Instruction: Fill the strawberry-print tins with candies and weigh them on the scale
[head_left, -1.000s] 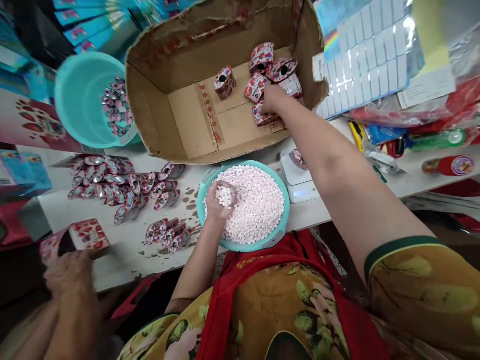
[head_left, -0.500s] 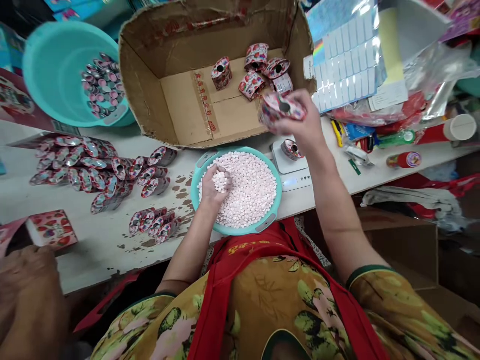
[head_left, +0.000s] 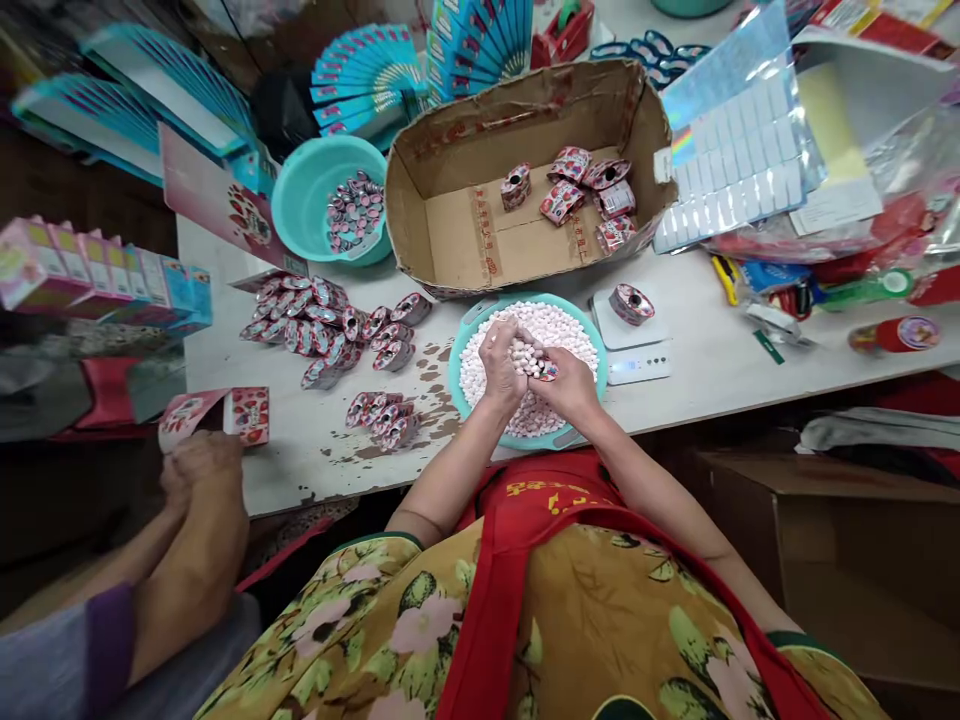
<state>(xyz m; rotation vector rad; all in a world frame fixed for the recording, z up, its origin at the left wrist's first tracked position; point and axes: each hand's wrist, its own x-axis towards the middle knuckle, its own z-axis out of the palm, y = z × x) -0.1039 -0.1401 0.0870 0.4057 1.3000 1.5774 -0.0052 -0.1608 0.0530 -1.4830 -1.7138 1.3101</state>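
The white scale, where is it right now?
In the head view, the white scale is right of centre, beside the teal bowl and below the cardboard box, with one patterned pack on it.

held container [head_left: 550, 372] mostly hidden, scale digits [head_left: 632, 366] illegible

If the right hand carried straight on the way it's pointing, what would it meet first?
Most likely the white pieces cupped in the left hand, then that hand itself. The right hand points toward them from close by; any gap is hard to judge from this view.
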